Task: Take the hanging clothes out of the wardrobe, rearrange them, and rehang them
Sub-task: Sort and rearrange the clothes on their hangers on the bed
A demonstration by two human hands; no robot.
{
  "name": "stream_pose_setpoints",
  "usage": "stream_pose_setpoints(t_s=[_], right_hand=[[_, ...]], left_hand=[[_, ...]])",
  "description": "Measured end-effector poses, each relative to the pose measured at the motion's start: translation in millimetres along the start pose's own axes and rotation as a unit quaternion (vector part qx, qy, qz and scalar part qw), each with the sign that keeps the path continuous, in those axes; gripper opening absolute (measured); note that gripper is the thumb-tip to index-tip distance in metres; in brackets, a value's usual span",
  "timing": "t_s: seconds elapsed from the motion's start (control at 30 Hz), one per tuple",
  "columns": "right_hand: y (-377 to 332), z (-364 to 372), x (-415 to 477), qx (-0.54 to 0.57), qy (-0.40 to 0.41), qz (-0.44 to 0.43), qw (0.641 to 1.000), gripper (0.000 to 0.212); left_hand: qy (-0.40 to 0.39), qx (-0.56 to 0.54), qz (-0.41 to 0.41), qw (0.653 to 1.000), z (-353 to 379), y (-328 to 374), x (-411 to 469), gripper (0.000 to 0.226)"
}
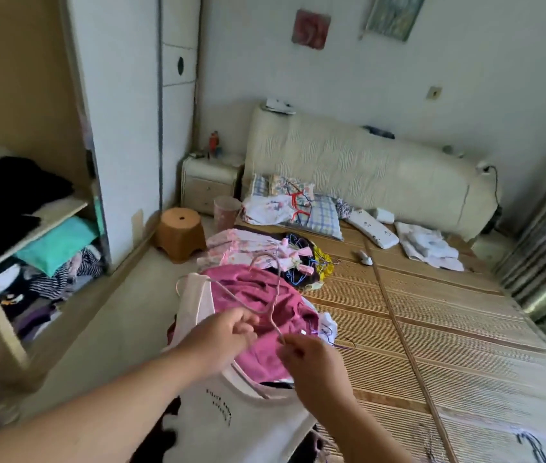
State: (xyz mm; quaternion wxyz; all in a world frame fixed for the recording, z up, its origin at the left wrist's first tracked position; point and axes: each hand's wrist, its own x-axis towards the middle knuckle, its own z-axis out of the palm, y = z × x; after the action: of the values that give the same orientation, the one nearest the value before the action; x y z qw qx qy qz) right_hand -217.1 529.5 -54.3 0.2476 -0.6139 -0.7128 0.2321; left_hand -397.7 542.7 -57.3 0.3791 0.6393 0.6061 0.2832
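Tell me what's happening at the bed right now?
A person holds a wire hanger in both hands over a pile of clothes. The left hand grips it and the right hand pinches its near end. Beneath lie a magenta garment and a white top. Loose hangers lie farther up the bed. The wardrobe stands open.

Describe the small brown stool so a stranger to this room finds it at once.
Start at the bed's cream padded headboard and go left to the cream bedside cabinet. On the floor before it stands the brown plastic stool, next to a pink bin. Unlike those neighbours, it is brown with a hole in its round top.
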Motion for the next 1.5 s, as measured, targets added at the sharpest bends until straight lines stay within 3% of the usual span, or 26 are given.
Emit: stream_pose_setpoints(t_s=[0.1,0.23,0.3,0.37,0.43,0.5,0.6,0.67,0.77,0.93,1.03,1.17,1.5], right_hand=[[-25.4,-22.3,10.3,-0.031,0.0,-0.034,0.999,0.01],[-61.7,-45.0,21.6,-0.063,-0.015,-0.101,0.993,0.011],[-81.8,-50.0,29.0,-0.055,-0.014,-0.117,0.992,0.011],[-100.3,-49.1,35.4,-0.045,0.001,-0.125,0.991,0.015],[-118.8,-42.5,42.1,-0.017,0.021,-0.124,0.992,0.024],[-134.3,-32.3,49.7,0.001,0.027,-0.116,0.993,0.03],[-163.7,2.0,65.5,0.004,0.017,-0.106,0.994,0.039],[-180.3,27.1,74.5,0.016,0.015,-0.093,0.995,0.04],[-204.3,60.8,93.3,0.055,0.029,-0.057,0.996,0.031],[-237.8,99.2,126.4,0.046,0.0,-0.042,0.998,0.041],[-246.5,118.5,150.7,0.051,0.0,-0.022,0.998,0.026],[-247.4,137.0,185.1,0.067,0.007,-0.007,0.998,0.01],[-196.9,144.7,330.7,-0.018,0.017,0.06,0.998,0.008]], left_hand=[[0.136,0.08,0.041,0.987,-48.3,9.6,-11.2,0.017],[0.279,0.269,0.091,0.917,-110.4,8.7,-21.6,0.046],[0.314,0.3,0.106,0.894,-141.6,1.8,-24.6,0.057],[0.285,0.29,0.094,0.909,-171.8,-12.2,-23.2,0.054],[0.213,0.219,0.064,0.95,-204.1,-33.8,-20.5,0.043],[0.147,0.205,0.048,0.966,-234.3,-59.1,-15.4,0.037],[0.105,0.264,0.051,0.957,-282.3,-97.6,-0.4,0.034],[0.091,0.275,0.057,0.955,-308.0,-118.3,14.7,0.017],[0.064,0.28,0.056,0.956,-339.9,-145.5,34.1,0.024],[0.031,0.267,0.099,0.958,-376.5,-171.9,61.3,0.026],[-0.011,0.244,0.111,0.963,-390.4,-185.8,81.1,0.025],[0.029,0.217,0.123,0.968,-405.3,-194.2,119.7,0.023],[0.069,0.248,0.142,0.956,-443.4,-198.6,296.9,0.027]])
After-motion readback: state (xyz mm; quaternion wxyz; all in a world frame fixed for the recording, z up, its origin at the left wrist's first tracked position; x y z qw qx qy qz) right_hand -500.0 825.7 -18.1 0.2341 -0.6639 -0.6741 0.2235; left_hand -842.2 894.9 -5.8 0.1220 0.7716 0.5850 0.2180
